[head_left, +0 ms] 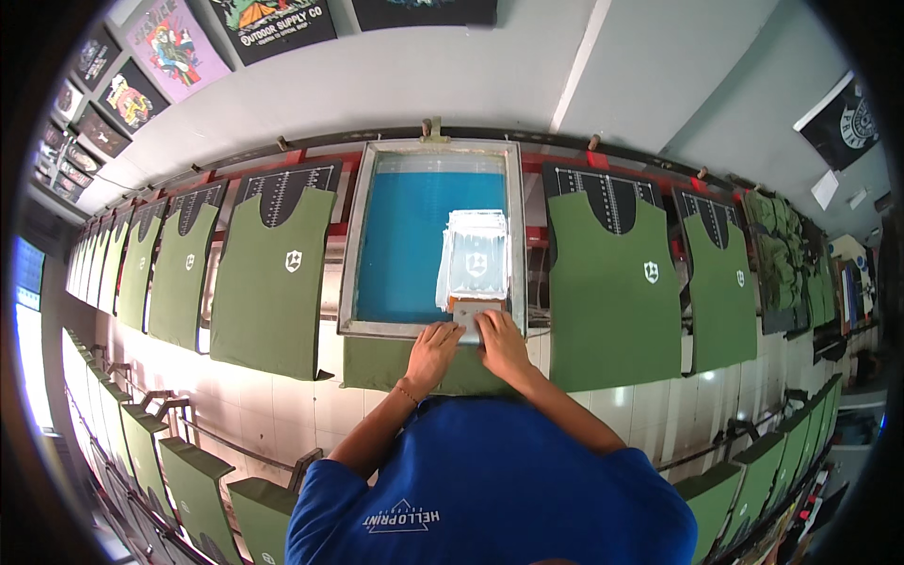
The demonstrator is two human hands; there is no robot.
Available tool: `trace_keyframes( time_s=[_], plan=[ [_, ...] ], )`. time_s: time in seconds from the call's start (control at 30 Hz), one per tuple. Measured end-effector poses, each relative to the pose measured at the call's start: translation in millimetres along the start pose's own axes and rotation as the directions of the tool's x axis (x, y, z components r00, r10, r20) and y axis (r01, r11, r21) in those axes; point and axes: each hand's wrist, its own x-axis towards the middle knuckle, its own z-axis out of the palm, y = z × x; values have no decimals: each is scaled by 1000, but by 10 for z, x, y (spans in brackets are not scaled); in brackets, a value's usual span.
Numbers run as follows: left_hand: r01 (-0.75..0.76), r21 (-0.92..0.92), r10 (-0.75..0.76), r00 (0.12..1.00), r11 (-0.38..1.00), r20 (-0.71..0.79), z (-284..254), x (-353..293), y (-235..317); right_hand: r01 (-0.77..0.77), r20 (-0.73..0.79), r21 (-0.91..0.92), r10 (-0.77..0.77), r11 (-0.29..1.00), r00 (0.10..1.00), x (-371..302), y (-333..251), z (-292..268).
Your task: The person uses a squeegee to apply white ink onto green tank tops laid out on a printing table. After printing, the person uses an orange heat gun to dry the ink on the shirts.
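A screen printing frame [348, 254] with blue mesh lies over a green shirt [377, 365] in front of me. White ink [477, 231] covers a patch on the right side of the mesh, around a small shield design. At the near end of that patch is a squeegee [468, 321] with a grey handle and an orange-brown blade edge. My left hand [435, 350] grips the handle's left side, and my right hand [502, 342] grips its right side. Both sets of fingers are curled over the handle.
Green shirts with white shield prints, such as one at left [273, 273] and one at right [612, 292], lie on boards along the red-framed rack. A rail [320, 135] runs behind. More green shirts [198, 471] sit on a lower row nearer me. Dark folded garments [777, 254] lie at far right.
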Motion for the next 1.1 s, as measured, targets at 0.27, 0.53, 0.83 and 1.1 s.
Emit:
trace_keyframes(
  time_s=[0.27, 0.53, 0.83, 1.1],
  plan=[
    [470, 24, -420, 809, 882, -411, -295, 114, -813, -47, -194, 206, 88, 977, 977, -170, 381, -126],
    [815, 34, -783, 566, 578, -259, -418, -433, -2042, -481, 44, 724, 663, 494, 748, -307, 1290, 787],
    [732, -162, -746, 624, 662, -231, -401, -330, -2133, -502, 184, 852, 812, 148, 553, -207, 1212, 632],
    [766, -271, -812, 535, 583, -235, -629, -302, -1943, -437, -4, 857, 853, 272, 522, -139, 1003, 590]
  ],
)
